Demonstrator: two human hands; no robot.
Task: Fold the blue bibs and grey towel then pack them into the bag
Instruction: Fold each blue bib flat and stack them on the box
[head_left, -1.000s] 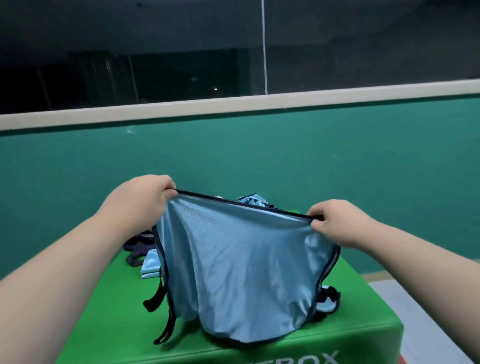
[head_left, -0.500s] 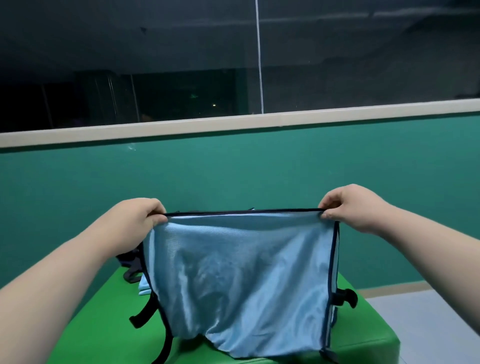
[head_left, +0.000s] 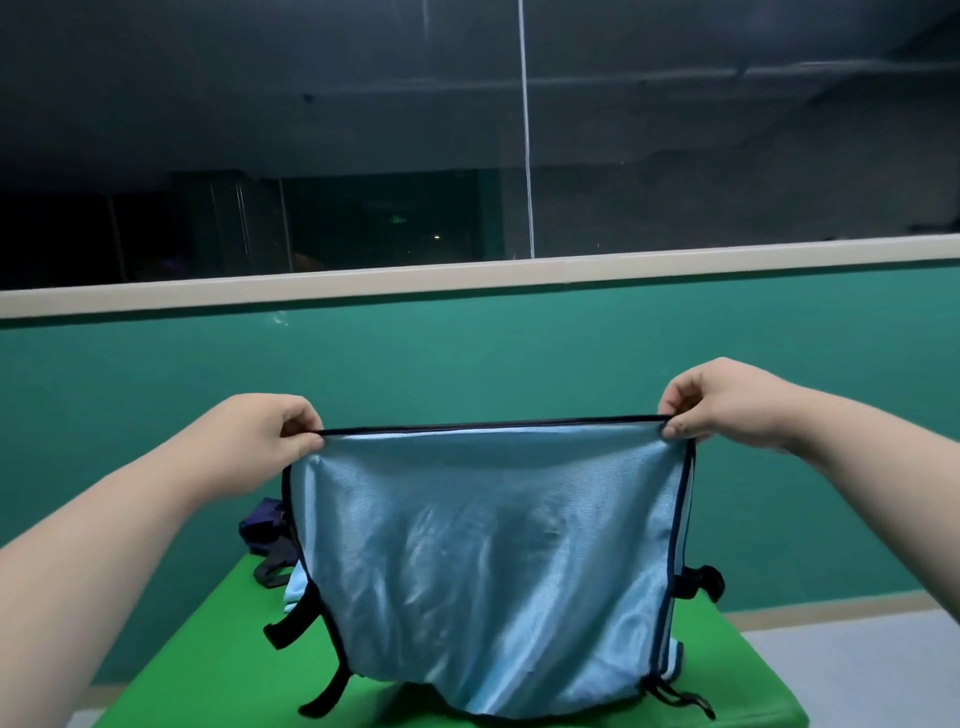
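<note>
Between left hand (head_left: 265, 431) and right hand (head_left: 722, 400) hangs the bib (head_left: 488, 561), over the block (head_left: 197, 654), perhaps a bag (head_left: 262, 525) behind it.

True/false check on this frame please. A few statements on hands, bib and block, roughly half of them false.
1. The left hand and right hand each pinch a top corner of the blue bib. True.
2. A green padded block sits below the bib. True.
3. The bib lies folded flat on the block. False: it hangs spread out between the hands, top edge taut.
4. The right hand is empty. False: it pinches the bib's top right corner.
5. The bib has dark trim and black straps at its sides. True.
</note>
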